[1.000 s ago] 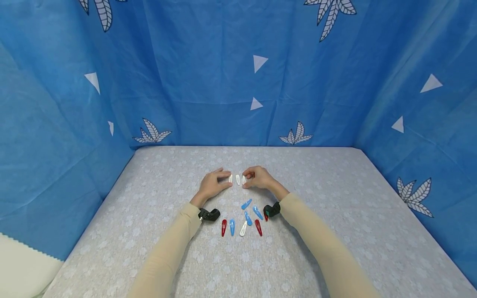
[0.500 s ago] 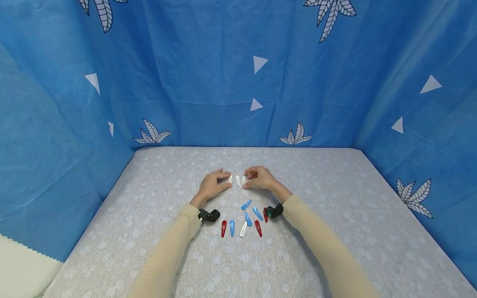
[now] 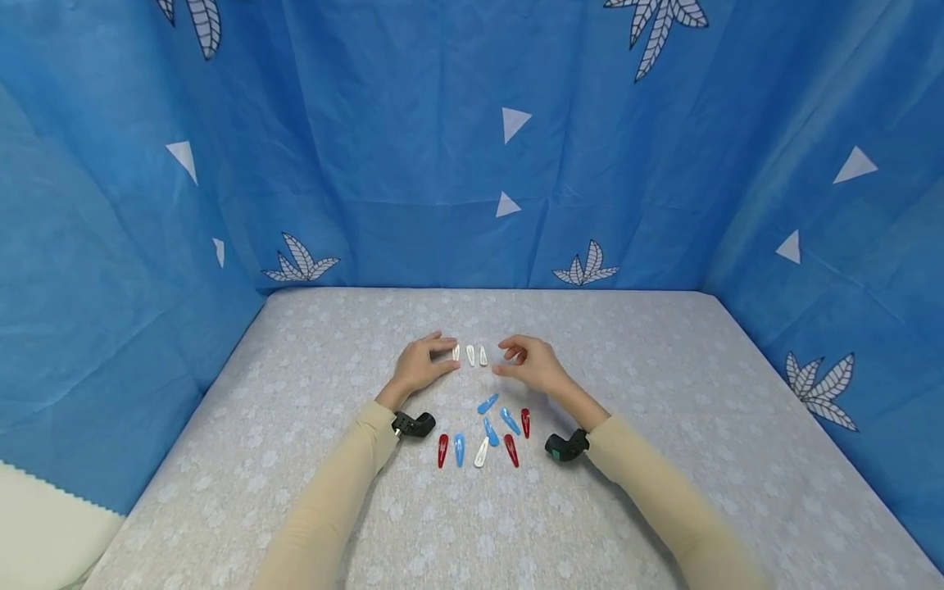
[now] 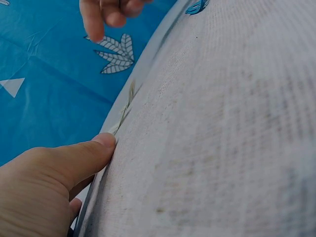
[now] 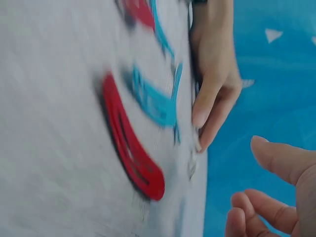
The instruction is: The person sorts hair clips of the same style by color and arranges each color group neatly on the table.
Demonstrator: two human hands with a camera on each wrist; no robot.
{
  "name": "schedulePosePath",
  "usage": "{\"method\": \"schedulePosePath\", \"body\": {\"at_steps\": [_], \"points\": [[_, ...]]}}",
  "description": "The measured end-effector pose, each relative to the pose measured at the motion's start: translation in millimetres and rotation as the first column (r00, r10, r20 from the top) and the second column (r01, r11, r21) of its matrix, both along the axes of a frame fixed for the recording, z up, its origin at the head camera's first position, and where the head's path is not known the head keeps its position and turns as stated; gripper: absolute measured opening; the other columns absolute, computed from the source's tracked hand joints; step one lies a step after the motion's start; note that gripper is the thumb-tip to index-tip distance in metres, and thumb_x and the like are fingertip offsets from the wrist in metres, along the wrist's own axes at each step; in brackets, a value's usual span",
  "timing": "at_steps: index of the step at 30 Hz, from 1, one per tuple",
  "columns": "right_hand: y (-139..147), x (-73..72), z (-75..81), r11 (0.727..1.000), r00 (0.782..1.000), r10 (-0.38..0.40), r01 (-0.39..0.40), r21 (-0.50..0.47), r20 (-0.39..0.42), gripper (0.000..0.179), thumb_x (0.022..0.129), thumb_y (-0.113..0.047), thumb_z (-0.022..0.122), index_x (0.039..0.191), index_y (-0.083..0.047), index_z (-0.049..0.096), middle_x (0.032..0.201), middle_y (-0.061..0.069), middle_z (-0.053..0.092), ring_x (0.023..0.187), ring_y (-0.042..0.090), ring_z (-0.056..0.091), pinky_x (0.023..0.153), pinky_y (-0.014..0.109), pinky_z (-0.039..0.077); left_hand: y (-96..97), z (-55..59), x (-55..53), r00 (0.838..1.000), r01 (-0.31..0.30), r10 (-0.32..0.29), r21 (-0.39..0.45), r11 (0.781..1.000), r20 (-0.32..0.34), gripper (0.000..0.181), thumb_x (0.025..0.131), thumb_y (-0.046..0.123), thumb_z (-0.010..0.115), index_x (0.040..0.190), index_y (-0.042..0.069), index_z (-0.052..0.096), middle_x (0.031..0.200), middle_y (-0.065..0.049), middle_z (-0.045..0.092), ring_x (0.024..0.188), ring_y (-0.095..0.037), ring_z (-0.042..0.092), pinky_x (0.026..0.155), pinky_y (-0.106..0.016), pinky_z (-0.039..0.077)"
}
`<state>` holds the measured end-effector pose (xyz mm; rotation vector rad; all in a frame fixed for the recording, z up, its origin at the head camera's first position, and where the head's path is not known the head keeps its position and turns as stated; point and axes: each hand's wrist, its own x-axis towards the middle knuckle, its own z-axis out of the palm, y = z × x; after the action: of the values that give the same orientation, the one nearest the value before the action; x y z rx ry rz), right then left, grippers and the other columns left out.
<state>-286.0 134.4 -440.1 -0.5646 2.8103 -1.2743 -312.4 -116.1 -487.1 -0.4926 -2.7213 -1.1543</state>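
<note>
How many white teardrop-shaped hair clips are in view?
4: three in the far row, the left white clip within the left hand's grip, the middle white clip and the right white clip; the near white clip lies apart. Any beneath that grip would be hidden.

Red clips (image 3: pixel 443 451): no lettering readable, the near ones blurred in the right wrist view
Blue clips (image 3: pixel 460 451): nothing readable
White clips (image 3: pixel 482 452): too small to read any mark
Wrist cameras (image 3: pixel 415 424): no brand or number legible
Curtain (image 3: pixel 442 164): printed leaves and triangles, no words
Worktop (image 3: pixel 295 410): floral pattern only
</note>
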Motion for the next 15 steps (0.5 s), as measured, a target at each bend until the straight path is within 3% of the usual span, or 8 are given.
{"method": "schedulePosePath", "body": {"at_steps": [7, 15], "points": [[4, 34.5, 9.4, 1.000, 1.000, 0.005, -0.005, -0.018, 0.001, 0.044, 0.083, -0.024, 0.079, 0.119, -0.002, 0.067, 0.099, 0.010, 0.067, 0.080, 0.017, 0.055, 0.064, 0.028, 0.046, -0.4, 0.6, 0.0, 1.000, 0.000, -0.001, 0.005, 1.000, 0.014, 0.047, 0.083, 0.027, 0.079, 0.126, 0.011, 0.068, 0.135, -0.008, 0.062, 0.139, -0.028, 0.044, 0.114, -0.051, 0.035], [3, 73.1, 5.9, 0.995, 0.996, 0.082, -0.084, -0.049, -0.036, 0.042, 0.081, -0.026, 0.081, 0.114, -0.003, 0.068, 0.096, 0.009, 0.068, 0.078, 0.018, 0.056, 0.059, 0.024, 0.047, 0.0, -0.4, 0.0, 1.000, 0.003, -0.003, -0.002, 1.000, -0.002, 0.047, 0.082, 0.026, 0.079, 0.125, 0.010, 0.068, 0.133, -0.008, 0.063, 0.138, -0.029, 0.045, 0.114, -0.051, 0.036]]}}
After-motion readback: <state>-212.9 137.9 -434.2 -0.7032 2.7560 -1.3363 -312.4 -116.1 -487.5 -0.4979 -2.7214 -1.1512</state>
